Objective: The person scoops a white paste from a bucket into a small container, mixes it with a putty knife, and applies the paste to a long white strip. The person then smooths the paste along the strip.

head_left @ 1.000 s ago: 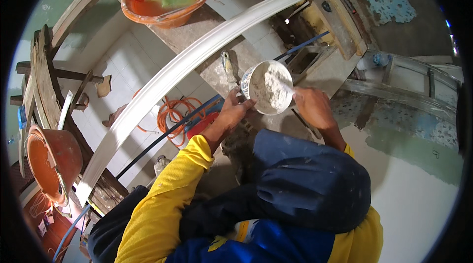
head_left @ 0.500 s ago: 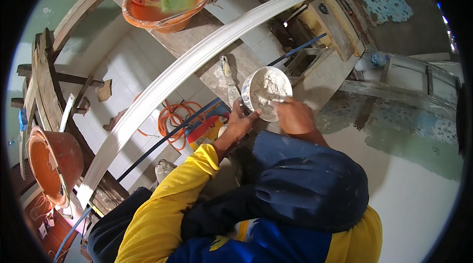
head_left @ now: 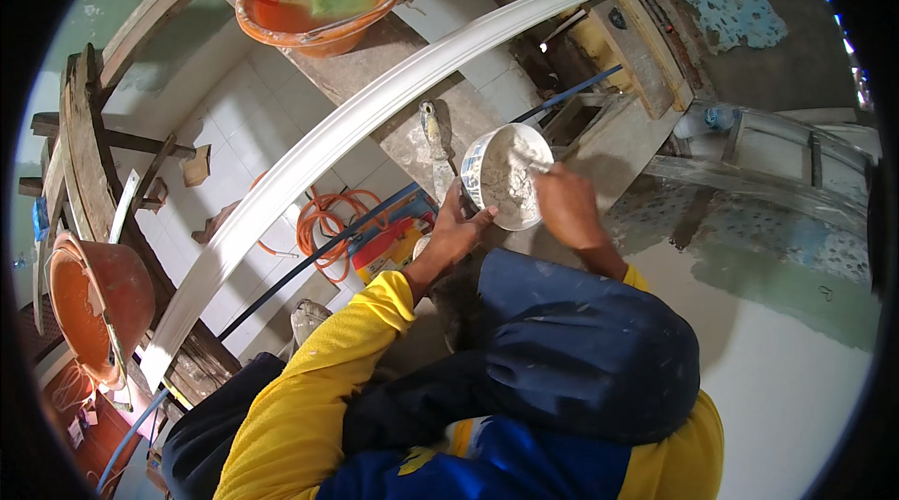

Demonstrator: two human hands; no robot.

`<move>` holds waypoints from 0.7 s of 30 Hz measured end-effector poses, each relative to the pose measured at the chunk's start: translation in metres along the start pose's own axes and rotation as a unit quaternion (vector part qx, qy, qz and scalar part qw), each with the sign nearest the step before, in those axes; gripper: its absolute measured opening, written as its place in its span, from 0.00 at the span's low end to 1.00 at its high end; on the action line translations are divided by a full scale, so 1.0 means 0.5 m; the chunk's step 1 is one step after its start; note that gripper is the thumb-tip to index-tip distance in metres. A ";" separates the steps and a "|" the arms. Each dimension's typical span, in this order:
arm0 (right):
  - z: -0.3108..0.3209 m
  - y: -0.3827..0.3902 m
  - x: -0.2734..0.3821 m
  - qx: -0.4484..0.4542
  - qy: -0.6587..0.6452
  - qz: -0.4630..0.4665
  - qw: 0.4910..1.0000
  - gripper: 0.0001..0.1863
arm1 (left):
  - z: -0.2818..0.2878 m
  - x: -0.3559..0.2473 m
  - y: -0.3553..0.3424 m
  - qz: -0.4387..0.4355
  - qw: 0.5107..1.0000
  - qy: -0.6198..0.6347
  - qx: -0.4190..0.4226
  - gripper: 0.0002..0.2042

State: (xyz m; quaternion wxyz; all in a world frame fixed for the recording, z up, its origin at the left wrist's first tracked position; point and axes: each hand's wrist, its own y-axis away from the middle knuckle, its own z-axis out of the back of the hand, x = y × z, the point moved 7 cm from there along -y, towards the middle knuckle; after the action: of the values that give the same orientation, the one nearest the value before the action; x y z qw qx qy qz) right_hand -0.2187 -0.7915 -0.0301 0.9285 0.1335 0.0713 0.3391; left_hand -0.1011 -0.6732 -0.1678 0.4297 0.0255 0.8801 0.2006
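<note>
A round white tub (head_left: 473,172) with dark print on its side stands tilted toward me on the plank, holding lumpy off-white paste (head_left: 510,189). My left hand (head_left: 453,236) grips the tub's lower left side, thumb at the rim. Closed around a mixing tool (head_left: 536,163), my right hand (head_left: 568,207) is at the tub's right rim. The tool's pale, paste-smeared end reaches into the tub; its handle is hidden in my fist, so its exact kind is unclear. Just left of the tub lies a putty knife (head_left: 434,139) with a worn handle.
A long white moulding (head_left: 375,102) crosses over the plank (head_left: 332,65). An orange basin (head_left: 323,39) with water and a green-headed brush stands at the back; another orange bucket (head_left: 131,289) is at left. A coiled orange hose (head_left: 323,230) lies below.
My right hand has shifted up and slightly right along the tub's rim, moving the tool through the paste. My left hand keeps its hold on the tub.
</note>
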 end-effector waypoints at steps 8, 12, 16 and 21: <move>0.063 -0.013 0.012 0.009 -0.029 -0.017 0.999 0.13 | -0.008 -0.034 0.003 -0.004 0.999 -0.025 0.037 0.45; 0.056 0.040 0.075 0.090 -0.035 0.019 0.995 0.13 | 0.006 -0.026 -0.005 0.047 0.999 -0.003 0.008 0.43; 0.057 0.024 -0.024 0.012 -0.059 -0.045 0.997 0.14 | -0.022 -0.065 0.021 0.056 0.998 0.014 0.013 0.43; 0.049 0.051 0.044 0.023 -0.109 0.009 0.994 0.14 | 0.006 -0.019 -0.001 0.006 0.999 -0.031 0.001 0.40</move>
State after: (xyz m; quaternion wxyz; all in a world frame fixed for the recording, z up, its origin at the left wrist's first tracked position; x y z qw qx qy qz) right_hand -0.2120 -0.7632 -0.0002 0.9243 0.1919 -0.0240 0.3291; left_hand -0.0927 -0.6746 -0.1625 0.4557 0.0376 0.8663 0.2013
